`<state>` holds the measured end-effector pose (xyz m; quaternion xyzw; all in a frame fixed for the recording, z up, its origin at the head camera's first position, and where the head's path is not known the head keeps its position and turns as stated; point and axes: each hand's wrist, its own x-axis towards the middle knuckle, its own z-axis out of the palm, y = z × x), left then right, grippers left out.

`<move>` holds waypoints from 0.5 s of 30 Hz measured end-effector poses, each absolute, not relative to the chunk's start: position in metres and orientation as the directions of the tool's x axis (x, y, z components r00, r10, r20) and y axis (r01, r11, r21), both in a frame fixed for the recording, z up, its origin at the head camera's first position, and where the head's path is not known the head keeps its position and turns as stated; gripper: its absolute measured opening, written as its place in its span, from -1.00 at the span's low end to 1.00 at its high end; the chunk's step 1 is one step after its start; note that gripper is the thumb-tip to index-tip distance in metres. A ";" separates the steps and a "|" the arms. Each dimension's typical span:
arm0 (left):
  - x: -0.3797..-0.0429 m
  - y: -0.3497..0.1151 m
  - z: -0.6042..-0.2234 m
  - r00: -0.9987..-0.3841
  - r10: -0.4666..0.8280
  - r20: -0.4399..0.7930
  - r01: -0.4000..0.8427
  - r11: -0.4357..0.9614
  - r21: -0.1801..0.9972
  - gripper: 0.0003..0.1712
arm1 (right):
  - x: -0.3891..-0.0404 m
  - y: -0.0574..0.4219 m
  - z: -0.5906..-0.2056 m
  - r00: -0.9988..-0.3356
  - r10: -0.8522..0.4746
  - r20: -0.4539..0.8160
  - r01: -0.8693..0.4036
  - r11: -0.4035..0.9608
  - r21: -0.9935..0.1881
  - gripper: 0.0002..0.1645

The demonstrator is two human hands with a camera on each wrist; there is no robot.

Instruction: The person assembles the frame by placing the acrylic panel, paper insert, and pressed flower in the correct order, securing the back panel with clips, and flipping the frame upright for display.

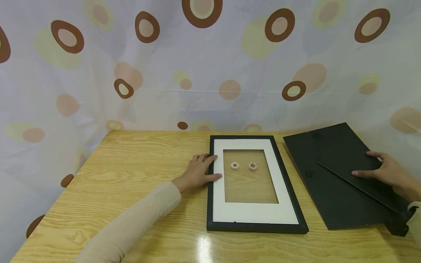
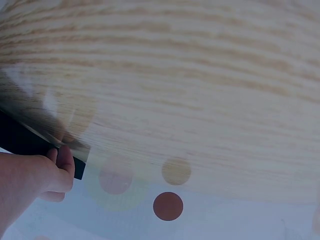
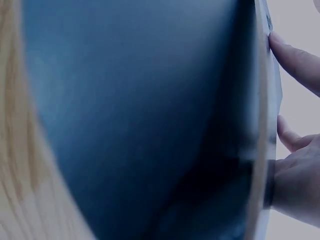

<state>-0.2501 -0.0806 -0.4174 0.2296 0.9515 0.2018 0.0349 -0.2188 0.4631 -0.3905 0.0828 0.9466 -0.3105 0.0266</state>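
Dotted cloth (image 1: pixel 230 47) spans the top, above a wooden table (image 1: pixel 141 157). Lower centre, a picture frame (image 1: pixel 256 227); right, a black board (image 1: pixel 315 193). Relaxed left hand (image 1: pixel 197 173) touches the frame's left edge; right hand (image 1: pixel 393 175), fingers spread, touches the board. Two flowers (image 1: pixel 235 165) show mid-frame.

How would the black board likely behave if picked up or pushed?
The black board is probably stiff, since its sides run straight without obvious sagging. It may be light for its size, judging by its thin edge in the right wrist view. Being broad and flat, it would likelier slide than roll.
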 end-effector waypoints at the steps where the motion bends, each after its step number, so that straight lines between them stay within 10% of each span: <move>1: -0.250 -0.081 -0.417 -0.892 0.451 0.028 0.424 0.813 0.400 -0.15 | -0.219 0.463 -0.389 -0.985 0.136 -0.106 0.172 0.792 -0.585 0.26; 15: -0.250 -0.081 -0.417 -0.896 0.444 0.024 0.414 0.815 0.405 -0.15 | -0.222 0.457 -0.377 -0.983 0.147 -0.113 0.186 0.742 -0.644 0.24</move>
